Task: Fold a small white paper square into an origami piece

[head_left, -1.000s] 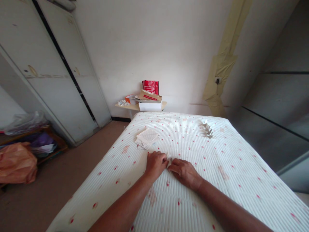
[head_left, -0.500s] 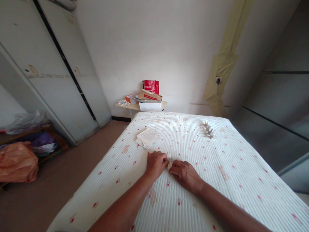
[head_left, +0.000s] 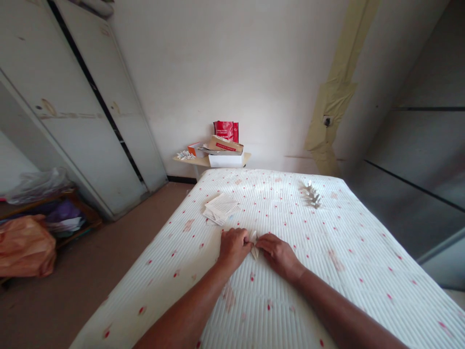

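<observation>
Between my hands is a small folded piece of paper (head_left: 255, 251), pale and narrow, held just above or on the quilted bed cover (head_left: 247, 310). My left hand (head_left: 234, 246) is closed, its thumb and curled fingers pinching the paper's left side. From the right, my right hand (head_left: 278, 253) has its fingertips pressed together on the paper's other edge. A stack of printed paper sheets (head_left: 222, 206) lies beyond my left hand. Farther off to the right stands a cluster of folded paper pieces (head_left: 311, 195).
Past the bed's far edge, a small table (head_left: 183, 159) holds a white box (head_left: 225, 160), a red bag (head_left: 225, 131) and more folded pieces (head_left: 185, 154). Grey cabinets (head_left: 83, 111) stand at the left. An orange bag (head_left: 27, 247) sits on a low shelf at far left.
My right hand has shifted slightly up along the folded paper, and more of the paper shows between the hands. My left hand stays nearly in place.
</observation>
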Demonstrator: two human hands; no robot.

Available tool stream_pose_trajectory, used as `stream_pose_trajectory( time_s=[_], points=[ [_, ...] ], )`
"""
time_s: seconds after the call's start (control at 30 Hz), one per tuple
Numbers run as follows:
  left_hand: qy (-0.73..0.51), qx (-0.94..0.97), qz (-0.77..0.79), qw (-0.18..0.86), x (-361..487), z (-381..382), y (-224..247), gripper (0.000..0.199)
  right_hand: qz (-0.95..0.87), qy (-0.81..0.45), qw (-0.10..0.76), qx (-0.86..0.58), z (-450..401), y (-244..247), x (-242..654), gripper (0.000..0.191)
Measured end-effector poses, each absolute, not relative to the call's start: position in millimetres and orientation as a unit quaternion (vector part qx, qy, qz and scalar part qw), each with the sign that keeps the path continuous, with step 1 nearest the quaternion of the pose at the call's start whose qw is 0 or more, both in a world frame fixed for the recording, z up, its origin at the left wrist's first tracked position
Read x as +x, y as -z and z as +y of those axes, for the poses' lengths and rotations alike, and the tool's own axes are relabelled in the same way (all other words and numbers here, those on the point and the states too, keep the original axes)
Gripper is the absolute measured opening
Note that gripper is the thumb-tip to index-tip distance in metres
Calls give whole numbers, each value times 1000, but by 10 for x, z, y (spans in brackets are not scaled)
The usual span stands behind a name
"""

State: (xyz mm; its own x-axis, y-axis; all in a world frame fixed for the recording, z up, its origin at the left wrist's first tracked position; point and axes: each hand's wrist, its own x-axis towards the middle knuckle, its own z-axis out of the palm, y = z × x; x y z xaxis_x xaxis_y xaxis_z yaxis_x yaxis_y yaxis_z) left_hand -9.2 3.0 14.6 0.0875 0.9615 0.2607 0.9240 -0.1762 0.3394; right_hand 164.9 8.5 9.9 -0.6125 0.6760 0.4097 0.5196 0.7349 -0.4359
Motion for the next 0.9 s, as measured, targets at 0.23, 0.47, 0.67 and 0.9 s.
stream_pose_trajectory(
  time_s=[0.23, 0.47, 0.67, 0.9],
  points=[
    [-230, 742, 628, 46, -101, -3, -146, 5, -906, -72, 246, -336, 31, -126, 1631, 26],
    [-236, 741, 626, 55, -104, 23, -123, 5, -903, -73, 256, -338, 50, -79, 1642, 25],
    [-228, 743, 626, 64, -101, 19, -149, 5, -904, -57, 256, -337, 47, -95, 1636, 29],
    [-231, 743, 624, 72, -105, 25, -122, 10, -905, -64, 246, -340, 54, -85, 1634, 32]
  ],
)
